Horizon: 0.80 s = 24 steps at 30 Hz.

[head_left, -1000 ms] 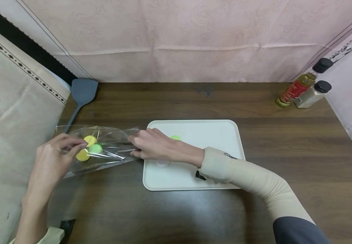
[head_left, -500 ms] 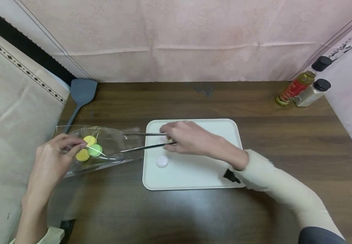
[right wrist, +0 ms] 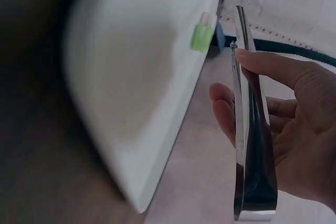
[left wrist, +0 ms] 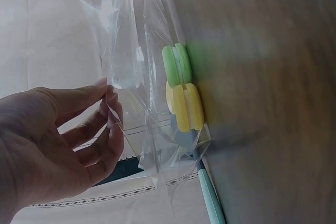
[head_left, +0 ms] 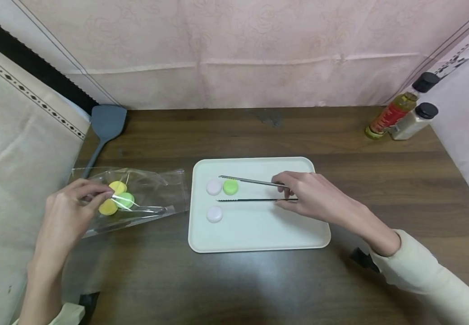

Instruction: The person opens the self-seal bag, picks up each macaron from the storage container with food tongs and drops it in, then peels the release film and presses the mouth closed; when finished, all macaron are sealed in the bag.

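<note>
My left hand (head_left: 70, 212) pinches the edge of a clear plastic bag (head_left: 167, 187) between thumb and fingertips. Inside lie a green macaron (head_left: 125, 200) and two yellow macarons (head_left: 108, 207). In the left wrist view these macarons (left wrist: 188, 107) stand out as filled rounds through the film. On the white tray (head_left: 259, 232), a green macaron (head_left: 230, 187) sits beside a pale lilac macaron (head_left: 214, 187), with a second pale lilac macaron (head_left: 214, 214) nearer me. My right hand (head_left: 324, 198) holds metal tongs (head_left: 255, 181) over the tray, their arms spread, with the green macaron between the tips in the head view.
A blue-grey spatula (head_left: 108, 122) lies at the back left, its handle running behind the bag. At the back right stand a red-labelled oil bottle (head_left: 393, 116) and a black-capped jar (head_left: 413, 122). Cloth hangs (head_left: 238, 58) along the back and sides of the wooden table (head_left: 234, 289).
My right hand has drawn the tongs out of the bag and moved right over the tray. The tongs hold nothing. My left hand keeps its grip on the bag.
</note>
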{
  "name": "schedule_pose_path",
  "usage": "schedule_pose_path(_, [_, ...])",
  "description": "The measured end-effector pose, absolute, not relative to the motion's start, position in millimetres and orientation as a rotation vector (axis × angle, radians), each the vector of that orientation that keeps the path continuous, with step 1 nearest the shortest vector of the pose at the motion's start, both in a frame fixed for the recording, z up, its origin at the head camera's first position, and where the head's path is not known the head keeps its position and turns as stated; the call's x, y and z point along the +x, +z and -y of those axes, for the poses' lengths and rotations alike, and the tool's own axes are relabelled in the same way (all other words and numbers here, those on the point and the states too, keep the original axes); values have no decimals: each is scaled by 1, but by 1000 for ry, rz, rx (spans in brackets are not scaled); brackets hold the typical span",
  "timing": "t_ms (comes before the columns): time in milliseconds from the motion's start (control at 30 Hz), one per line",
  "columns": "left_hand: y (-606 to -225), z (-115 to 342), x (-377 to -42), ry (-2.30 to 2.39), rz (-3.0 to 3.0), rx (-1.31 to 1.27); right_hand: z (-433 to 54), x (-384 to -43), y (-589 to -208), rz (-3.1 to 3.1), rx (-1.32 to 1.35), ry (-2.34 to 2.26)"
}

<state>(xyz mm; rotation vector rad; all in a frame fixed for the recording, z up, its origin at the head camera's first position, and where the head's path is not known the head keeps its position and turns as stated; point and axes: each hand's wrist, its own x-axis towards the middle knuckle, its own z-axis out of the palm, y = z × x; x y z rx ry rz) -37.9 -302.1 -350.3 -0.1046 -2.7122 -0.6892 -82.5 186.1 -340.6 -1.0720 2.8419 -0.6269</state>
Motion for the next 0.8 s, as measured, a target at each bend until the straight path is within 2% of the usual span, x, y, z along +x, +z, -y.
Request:
schedule_pose_path(333, [-349, 303, -37, -679, 2728, -93, -202, -83, -357, -2856, -986, -601])
schedule_pose_path(800, [-351, 303, -38, -684, 2708, -136, -202, -88, -368, -2848, -1055, -659])
